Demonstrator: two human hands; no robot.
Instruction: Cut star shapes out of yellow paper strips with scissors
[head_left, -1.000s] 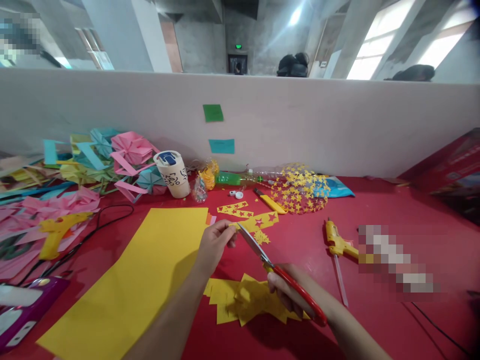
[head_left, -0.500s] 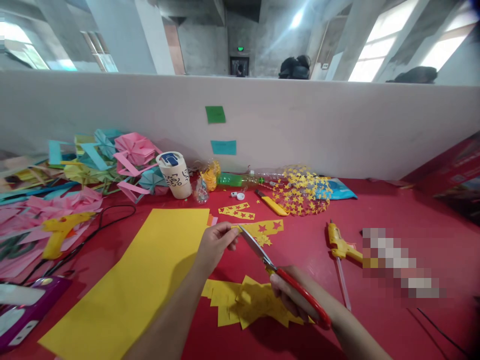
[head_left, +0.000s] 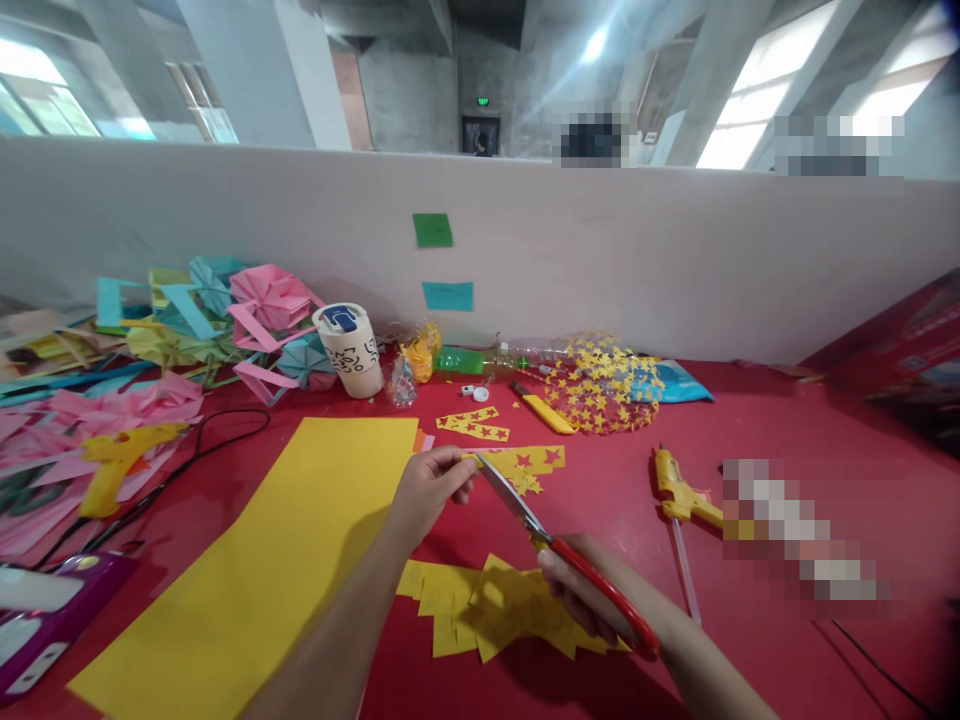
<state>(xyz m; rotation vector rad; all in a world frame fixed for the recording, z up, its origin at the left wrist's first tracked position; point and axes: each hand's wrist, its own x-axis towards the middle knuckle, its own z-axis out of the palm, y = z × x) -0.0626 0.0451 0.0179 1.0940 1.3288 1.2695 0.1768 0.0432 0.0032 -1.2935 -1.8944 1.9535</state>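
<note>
My left hand (head_left: 431,490) pinches a small piece of yellow paper between thumb and fingers; most of the piece is hidden. The tips of the scissors (head_left: 506,485) meet that paper at my fingertips. Wrapped round their red handles is my right hand (head_left: 581,585). Just behind the blades lies a yellow strip (head_left: 540,459) with star-shaped holes, and small yellow stars (head_left: 526,483) are heaped at its edge. Below the scissors several yellow paper pieces (head_left: 454,590) overlap on the red table. A large yellow sheet (head_left: 300,520) lies beneath and left of my left forearm.
A white cup (head_left: 349,350), a green bottle (head_left: 461,360) and a yellow cutter (head_left: 547,412) are at the back. Star-covered clear plastic (head_left: 604,385) stands beside them. Glue guns lie left (head_left: 112,470) and right (head_left: 686,497). Folded coloured paper (head_left: 266,295) fills the back left.
</note>
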